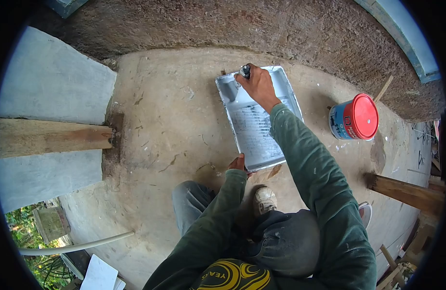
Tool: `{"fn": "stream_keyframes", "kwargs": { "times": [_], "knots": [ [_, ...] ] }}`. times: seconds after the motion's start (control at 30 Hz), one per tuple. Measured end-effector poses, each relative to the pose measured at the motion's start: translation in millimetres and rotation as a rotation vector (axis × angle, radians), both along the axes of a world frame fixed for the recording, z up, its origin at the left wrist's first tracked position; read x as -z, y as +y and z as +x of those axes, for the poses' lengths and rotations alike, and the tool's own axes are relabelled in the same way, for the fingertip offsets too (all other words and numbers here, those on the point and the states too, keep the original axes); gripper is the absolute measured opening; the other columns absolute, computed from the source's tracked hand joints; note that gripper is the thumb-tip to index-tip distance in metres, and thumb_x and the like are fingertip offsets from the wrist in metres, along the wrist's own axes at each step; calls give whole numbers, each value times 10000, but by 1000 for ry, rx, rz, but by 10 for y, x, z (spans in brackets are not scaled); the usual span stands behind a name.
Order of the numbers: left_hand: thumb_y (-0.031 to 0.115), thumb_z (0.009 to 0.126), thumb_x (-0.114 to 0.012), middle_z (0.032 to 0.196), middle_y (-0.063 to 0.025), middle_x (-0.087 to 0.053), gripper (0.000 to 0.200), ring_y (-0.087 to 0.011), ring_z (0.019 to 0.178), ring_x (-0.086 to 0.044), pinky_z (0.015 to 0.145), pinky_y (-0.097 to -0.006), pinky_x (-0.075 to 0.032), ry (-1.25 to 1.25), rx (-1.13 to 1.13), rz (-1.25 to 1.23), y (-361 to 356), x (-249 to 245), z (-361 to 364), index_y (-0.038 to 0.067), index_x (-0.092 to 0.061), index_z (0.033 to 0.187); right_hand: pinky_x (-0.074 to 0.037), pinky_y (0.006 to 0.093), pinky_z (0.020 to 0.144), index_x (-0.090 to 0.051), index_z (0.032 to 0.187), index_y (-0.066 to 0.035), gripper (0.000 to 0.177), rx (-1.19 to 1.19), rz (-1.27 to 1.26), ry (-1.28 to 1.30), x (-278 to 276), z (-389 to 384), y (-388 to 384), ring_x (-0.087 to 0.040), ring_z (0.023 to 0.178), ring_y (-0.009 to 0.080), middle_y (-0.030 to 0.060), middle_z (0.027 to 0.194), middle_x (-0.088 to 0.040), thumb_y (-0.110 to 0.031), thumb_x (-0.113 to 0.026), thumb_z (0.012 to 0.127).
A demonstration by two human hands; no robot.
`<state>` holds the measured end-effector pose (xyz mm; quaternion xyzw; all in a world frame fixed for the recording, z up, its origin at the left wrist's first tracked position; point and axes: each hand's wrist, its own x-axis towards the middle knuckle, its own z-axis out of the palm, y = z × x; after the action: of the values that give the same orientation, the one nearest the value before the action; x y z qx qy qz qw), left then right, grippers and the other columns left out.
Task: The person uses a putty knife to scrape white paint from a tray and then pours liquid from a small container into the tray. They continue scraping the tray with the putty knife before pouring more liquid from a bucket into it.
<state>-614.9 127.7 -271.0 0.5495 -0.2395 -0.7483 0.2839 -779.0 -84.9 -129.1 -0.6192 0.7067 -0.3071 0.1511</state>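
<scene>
A white paint tray (256, 153) with a ribbed slope lies on the concrete floor in front of me, wet with pale paint in its far end. My right hand (260, 87) is closed around the dark, paint-smeared handle of a paint roller (244, 71) over the deep end of the tray. The hand hides most of the roller's head. At the tray's near left corner, my left hand (238, 163) grips the rim, with the thumb on top. Right of the tray stands a paint bucket (346, 120) with a red lid.
Beyond the tray runs a rough brown wall base (194, 24). A wooden post (53, 137) rises at the left, another wooden post (407, 193) at the right. A thin wood stick (383, 88) leans behind the bucket. My shoe (265, 199) is close to the tray's near edge.
</scene>
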Motion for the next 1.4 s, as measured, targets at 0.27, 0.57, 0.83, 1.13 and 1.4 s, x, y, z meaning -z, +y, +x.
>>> {"fn": "stream_keyframes", "kwargs": {
  "times": [0.27, 0.57, 0.83, 1.13, 1.4],
  "knots": [
    [577, 912, -475, 749, -123, -650, 634, -180, 534, -615, 416, -289, -480, -3, -80, 64, 23, 18, -41, -24, -614, 1059, -514, 443, 664, -610, 793, 73, 387, 13, -9, -24, -49, 77, -52, -644, 695, 414, 259, 688, -626, -304, -695, 788],
    [587, 908, -487, 758, -126, -653, 646, -185, 539, -622, 420, -289, -487, 38, -57, 39, 30, 63, -10, -26, -613, 1068, -518, 437, 644, -612, 792, 62, 357, 46, -31, 69, 44, -89, -48, -653, 689, 392, 227, 695, -642, -284, -698, 777],
    [582, 907, -485, 769, -128, -655, 650, -196, 553, -633, 427, -297, -501, 19, -112, 70, 45, 122, -33, -33, -610, 1079, -517, 446, 671, -611, 783, 60, 357, 10, -3, -25, -2, 163, -93, -652, 704, 398, 243, 691, -637, -286, -700, 781],
    [596, 901, -480, 815, -134, -662, 657, -209, 572, -645, 427, -300, -497, 1, -90, 68, 54, 125, -39, -19, -609, 1093, -525, 449, 686, -630, 819, 50, 372, 43, 34, -10, -33, 144, -104, -659, 737, 398, 238, 723, -652, -312, -708, 780],
    [598, 899, -493, 827, -137, -673, 657, -222, 583, -661, 435, -309, -512, 6, -17, 79, 32, 168, 22, -9, -609, 1125, -528, 454, 682, -619, 850, 42, 371, 20, 71, 52, 1, 48, -90, -657, 737, 397, 234, 739, -655, -315, -700, 793]
  ]
}}
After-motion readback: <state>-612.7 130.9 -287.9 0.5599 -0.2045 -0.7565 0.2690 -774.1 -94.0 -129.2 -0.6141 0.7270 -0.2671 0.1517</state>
